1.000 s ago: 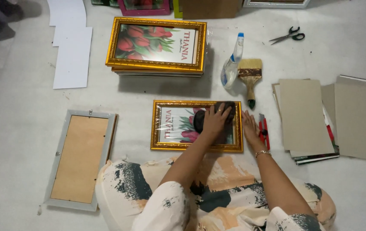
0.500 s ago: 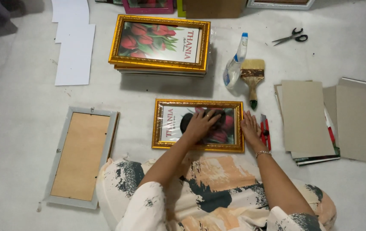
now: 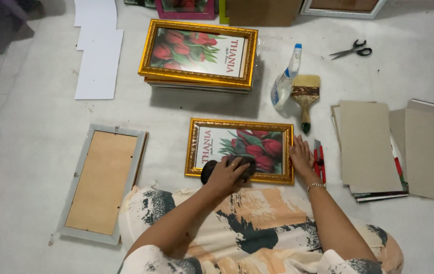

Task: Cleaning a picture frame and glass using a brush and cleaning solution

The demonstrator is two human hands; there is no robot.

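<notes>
My left hand [image 3: 227, 174] is curled around a dark cloth [image 3: 212, 170], pressing it on the lower edge of the gold-framed tulip picture [image 3: 239, 150] lying on the floor in front of my knees. My right hand [image 3: 300, 156] lies flat, fingers spread, against the frame's right side (beside a red cutter [image 3: 319, 161]). A spray bottle [image 3: 285, 81] lies beyond.

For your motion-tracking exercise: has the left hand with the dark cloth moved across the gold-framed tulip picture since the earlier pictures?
Yes. The left hand moved from the gold frame's right end leftward to its near edge.
</notes>
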